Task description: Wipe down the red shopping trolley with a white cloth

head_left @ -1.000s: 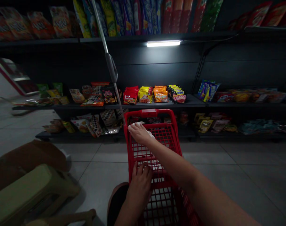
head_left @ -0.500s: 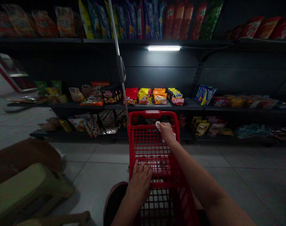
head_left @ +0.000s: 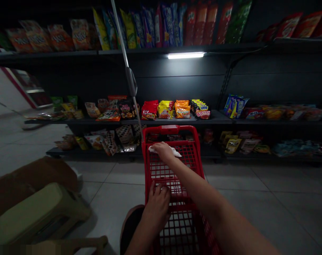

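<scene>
A red plastic shopping basket cart (head_left: 197, 141) with a grid of openings stands in front of me. My right hand (head_left: 162, 150) is closed on a white wipe (head_left: 176, 152) and presses it against the upper left of the basket's far grid panel. Part of the wipe trails out to the right of the hand. Lower down, my left hand (head_left: 159, 203) grips the basket's left edge, with its fingers bent over the rim and its thumb hidden.
Dark shelves (head_left: 219, 117) with several snack packets (head_left: 182, 109) face me beyond the basket. A thin metal pole (head_left: 130, 81) rises at the basket's far left corner. At left on the tiled floor are a pale plastic stool (head_left: 30, 209) and a brown cardboard box (head_left: 44, 173).
My right hand has slid left across the far grid panel with the wipe, from its right side to its left. My left hand keeps its place on the rim. The view has shifted slightly.
</scene>
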Available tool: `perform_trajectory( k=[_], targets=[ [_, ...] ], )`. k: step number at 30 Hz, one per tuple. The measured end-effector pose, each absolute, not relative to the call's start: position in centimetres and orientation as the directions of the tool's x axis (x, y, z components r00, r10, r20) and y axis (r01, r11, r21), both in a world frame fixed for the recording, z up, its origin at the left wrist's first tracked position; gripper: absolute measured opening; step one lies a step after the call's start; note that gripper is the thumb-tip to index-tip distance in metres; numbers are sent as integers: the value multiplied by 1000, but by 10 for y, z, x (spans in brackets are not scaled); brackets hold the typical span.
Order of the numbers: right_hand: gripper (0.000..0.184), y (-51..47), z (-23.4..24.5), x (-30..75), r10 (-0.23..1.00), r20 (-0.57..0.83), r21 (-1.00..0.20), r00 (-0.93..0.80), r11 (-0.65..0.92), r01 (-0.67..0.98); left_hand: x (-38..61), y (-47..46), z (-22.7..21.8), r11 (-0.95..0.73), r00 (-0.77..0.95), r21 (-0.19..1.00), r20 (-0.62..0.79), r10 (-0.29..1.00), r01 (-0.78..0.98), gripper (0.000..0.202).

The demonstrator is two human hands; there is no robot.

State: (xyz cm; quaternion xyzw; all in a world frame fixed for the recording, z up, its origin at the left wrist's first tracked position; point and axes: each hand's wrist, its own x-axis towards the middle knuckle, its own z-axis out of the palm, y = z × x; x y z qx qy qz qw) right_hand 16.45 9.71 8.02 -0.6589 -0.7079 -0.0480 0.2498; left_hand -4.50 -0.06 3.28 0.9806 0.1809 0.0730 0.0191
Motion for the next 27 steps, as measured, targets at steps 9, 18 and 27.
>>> perform_trajectory(
  k=[9, 18, 27],
  targets=[
    [19, 40, 63, 107, 852, 350, -138, -388, 457, 879, -47, 1, 20, -909, 860, 154, 294, 416, 387, 62],
    [23, 11, 97, 268, 918, 364, 29, 154, -176, 984, -45, 4, 30, -938, 891, 213, 312, 329, 272, 46],
    [25, -118, 60, 219, 883, 352, -31, 312, -322, 946, -43, 7, 26, -947, 893, 205, 329, 306, 248, 49]
  ],
)
